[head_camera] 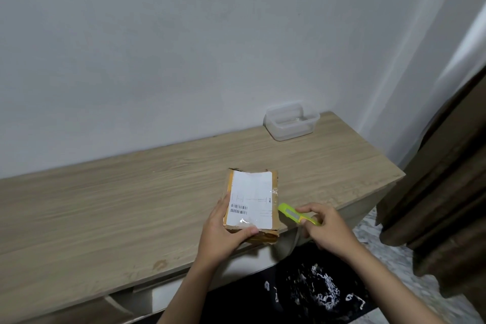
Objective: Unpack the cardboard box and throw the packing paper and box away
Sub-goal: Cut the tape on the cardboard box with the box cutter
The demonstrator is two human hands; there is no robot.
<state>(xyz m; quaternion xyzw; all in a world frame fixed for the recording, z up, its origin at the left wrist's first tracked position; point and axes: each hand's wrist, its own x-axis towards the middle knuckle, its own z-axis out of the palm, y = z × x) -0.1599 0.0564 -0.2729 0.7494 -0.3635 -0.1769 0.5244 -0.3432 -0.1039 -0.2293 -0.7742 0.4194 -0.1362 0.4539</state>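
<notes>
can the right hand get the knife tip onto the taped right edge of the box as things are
Probably yes: the right hand holds the green cutter beside the cardboard box, nothing between, while the left hand steadies it.

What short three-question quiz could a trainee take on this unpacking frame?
1. True or false: the cardboard box is already open.
2. Which hand holds the green utility knife: A left, B right?
3. Fill in: the clear plastic container sits near the table's far ____ corner.

Key: 1 false, it looks taped shut, steadied by the left hand; 2 B, the right hand; 3 right.
</notes>
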